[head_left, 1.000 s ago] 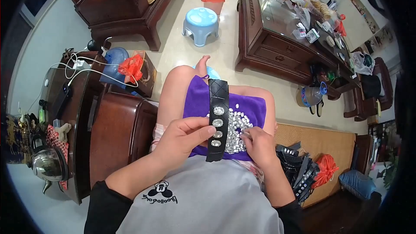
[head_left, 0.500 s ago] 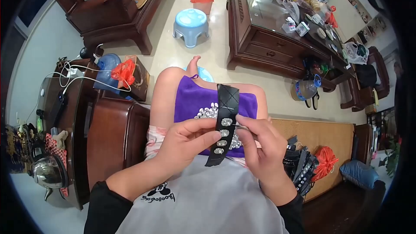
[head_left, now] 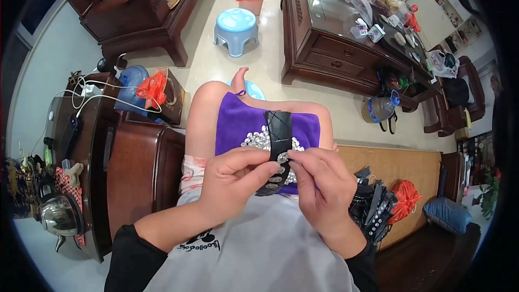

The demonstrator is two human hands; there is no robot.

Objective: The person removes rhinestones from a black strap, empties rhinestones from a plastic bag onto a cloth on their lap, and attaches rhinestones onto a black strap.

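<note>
A black quilted strap (head_left: 279,125) with a row of clear rhinestones stands tilted over my lap. My left hand (head_left: 230,181) is closed on its left edge, thumb on the stone side. At the right edge, my right hand (head_left: 324,181) pinches close beside the upper rhinestone (head_left: 282,157); the thin needle-like piece in its fingertips is mostly hidden. Both hands' fingers cover part of the strap, and its lower end bends toward my shirt. Behind it, a pile of loose rhinestones (head_left: 256,139) lies on a purple cloth (head_left: 230,119) across my legs.
To my right, several black studded straps (head_left: 373,208) and a red plastic bag (head_left: 405,203) lie on the woven seat mat (head_left: 421,170). A side table with a kettle (head_left: 59,216) is at left. Ahead are a blue stool (head_left: 236,31) and a glass-topped table (head_left: 330,27).
The strap has tipped and come lower, its top end dropping and its lower end now bent. My right fingertips have moved left, against the strap's edge; the thin piece shows less.
</note>
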